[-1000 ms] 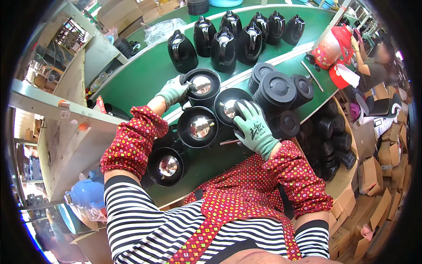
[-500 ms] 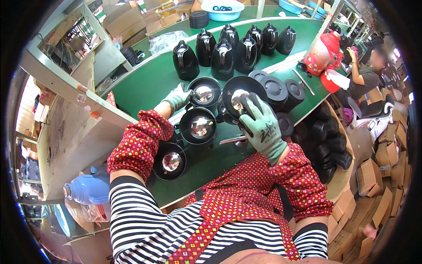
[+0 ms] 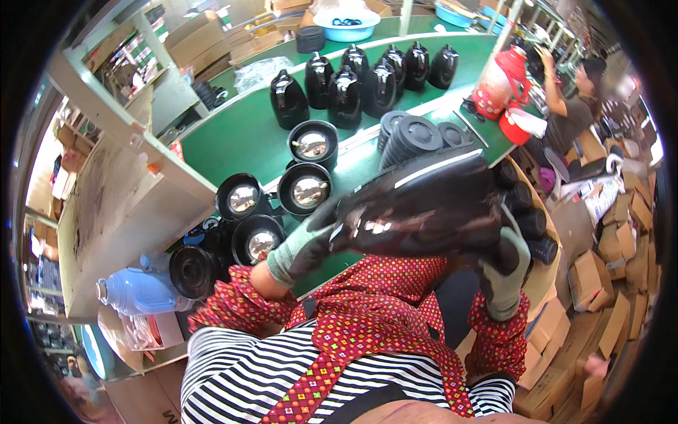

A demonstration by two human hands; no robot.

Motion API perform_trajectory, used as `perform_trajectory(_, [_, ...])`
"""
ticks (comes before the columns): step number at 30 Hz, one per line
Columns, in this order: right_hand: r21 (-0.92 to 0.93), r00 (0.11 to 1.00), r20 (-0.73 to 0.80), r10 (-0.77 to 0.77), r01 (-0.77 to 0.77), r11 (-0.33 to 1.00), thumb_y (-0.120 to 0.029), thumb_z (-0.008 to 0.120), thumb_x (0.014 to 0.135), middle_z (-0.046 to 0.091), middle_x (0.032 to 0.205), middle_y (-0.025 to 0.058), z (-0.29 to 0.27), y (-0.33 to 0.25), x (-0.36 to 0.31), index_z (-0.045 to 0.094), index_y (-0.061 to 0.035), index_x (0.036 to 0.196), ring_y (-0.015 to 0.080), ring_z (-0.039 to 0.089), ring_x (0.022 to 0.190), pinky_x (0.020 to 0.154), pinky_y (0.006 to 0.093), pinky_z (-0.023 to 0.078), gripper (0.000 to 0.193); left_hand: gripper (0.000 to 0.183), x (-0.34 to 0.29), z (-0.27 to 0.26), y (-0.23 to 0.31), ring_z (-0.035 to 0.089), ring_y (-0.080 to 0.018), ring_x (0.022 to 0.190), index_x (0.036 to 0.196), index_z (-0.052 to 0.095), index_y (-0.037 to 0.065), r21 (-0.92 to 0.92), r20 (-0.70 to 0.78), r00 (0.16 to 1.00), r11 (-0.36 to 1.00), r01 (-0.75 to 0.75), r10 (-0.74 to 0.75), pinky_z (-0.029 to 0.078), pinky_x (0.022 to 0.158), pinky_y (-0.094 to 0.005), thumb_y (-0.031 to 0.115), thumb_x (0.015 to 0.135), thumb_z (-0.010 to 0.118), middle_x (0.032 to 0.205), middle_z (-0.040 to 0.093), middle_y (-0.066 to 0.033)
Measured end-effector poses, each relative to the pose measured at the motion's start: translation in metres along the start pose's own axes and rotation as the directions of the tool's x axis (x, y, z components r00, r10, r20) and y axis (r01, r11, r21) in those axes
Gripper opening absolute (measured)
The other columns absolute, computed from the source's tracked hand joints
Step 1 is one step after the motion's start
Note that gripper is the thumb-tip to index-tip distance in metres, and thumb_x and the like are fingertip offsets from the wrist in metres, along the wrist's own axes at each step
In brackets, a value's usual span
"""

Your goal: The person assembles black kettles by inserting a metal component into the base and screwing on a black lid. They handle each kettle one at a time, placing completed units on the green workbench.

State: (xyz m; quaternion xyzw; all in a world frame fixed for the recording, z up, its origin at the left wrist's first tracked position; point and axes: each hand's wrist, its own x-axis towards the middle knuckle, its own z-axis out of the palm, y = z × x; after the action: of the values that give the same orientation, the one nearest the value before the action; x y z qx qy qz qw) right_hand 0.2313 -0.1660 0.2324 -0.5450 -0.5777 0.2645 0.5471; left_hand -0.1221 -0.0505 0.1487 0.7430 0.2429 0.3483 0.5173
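Observation:
A glossy black vacuum jug (image 3: 417, 208) lies sideways in the air in front of me, blurred by motion. Gloved in grey-green with dark fingertips, my left hand (image 3: 311, 244) is closed on its left end. My right hand (image 3: 505, 265) grips the other end, some of its fingers hidden behind the jug. Left of the jug, several open black jugs stand on the green table, their shiny silvery insides showing; one open jug (image 3: 305, 189) is nearest my left hand. Beyond the held jug are ribbed black round parts (image 3: 417, 138), partly covered by it.
Several closed black jugs (image 3: 344, 97) stand farther back on the green table (image 3: 233, 131). A red flowered flask (image 3: 498, 85) stands at the right, with a co-worker (image 3: 575, 106) beyond. A blue flask (image 3: 141, 290) is at the left; cardboard boxes (image 3: 593, 279) pile up at the right.
The right hand has moved down and right, off an upright jug; the left has come down from the open jugs. Both now hold one jug sideways. The view has shifted.

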Motion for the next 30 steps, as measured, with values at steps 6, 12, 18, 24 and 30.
perform_trajectory(6, [-0.205,0.888,0.342,-0.307,0.390,0.898,-0.019,0.096,0.068,0.065,0.137,0.0336,0.005,-0.011,-0.042,0.078,-0.0045,0.101,0.0534,0.066,0.125,0.105,0.0508,0.055,0.040,0.058,0.013,0.080,-0.036,0.051,-0.0228,0.141,0.162,0.045,0.008,-0.304,0.309,0.951,0.947,0.107,-0.009,0.047,0.111,-0.0338,0.014,0.107,0.063,0.158,0.048,-0.0120])
perform_trajectory(12, [-0.107,0.852,0.446,-0.275,0.356,0.928,-0.018,0.092,0.072,0.067,0.138,0.0216,0.021,0.009,-0.037,0.076,-0.0055,0.110,0.0451,0.066,0.126,0.105,0.0511,0.054,0.043,0.059,0.005,0.112,-0.101,0.053,-0.0228,0.139,0.162,0.045,0.006,-0.218,0.351,0.926,0.949,0.229,-0.143,0.047,0.111,-0.0342,0.013,0.106,0.065,0.156,0.050,-0.0128])
perform_trajectory(18, [-0.668,0.999,0.032,-0.003,0.024,0.743,-0.044,0.088,0.083,0.056,0.147,0.0284,0.038,0.165,0.065,0.060,-0.0149,0.149,0.0466,0.052,0.138,0.118,0.0553,0.040,0.078,0.061,-0.017,0.113,-0.134,0.055,-0.0227,0.138,0.161,0.046,0.004,-0.155,0.280,0.928,0.942,0.297,-0.246,0.048,0.112,-0.0345,0.013,0.105,0.067,0.155,0.053,-0.0135])
perform_trajectory(24, [-0.912,0.866,0.020,0.500,-0.189,0.364,-0.076,0.080,0.076,0.025,0.166,0.0369,0.079,0.289,0.115,0.026,-0.0361,0.170,0.0624,0.022,0.152,0.123,0.0692,0.023,0.116,0.062,-0.014,0.098,-0.139,0.057,-0.0226,0.137,0.160,0.046,0.002,-0.129,0.246,0.928,0.939,0.318,-0.280,0.049,0.112,-0.0349,0.013,0.103,0.069,0.154,0.055,-0.0143])
perform_trajectory(30, [-0.878,0.963,-0.009,0.268,-0.136,0.460,-0.057,0.085,0.081,0.036,0.159,0.0334,0.057,0.299,0.096,0.035,-0.0353,0.168,0.0530,0.037,0.144,0.118,0.0639,0.033,0.103,0.064,-0.008,0.096,-0.134,0.059,-0.0225,0.135,0.159,0.046,0.000,-0.096,0.218,0.936,0.948,0.303,-0.277,0.049,0.113,-0.0352,0.013,0.102,0.071,0.153,0.058,-0.0151])
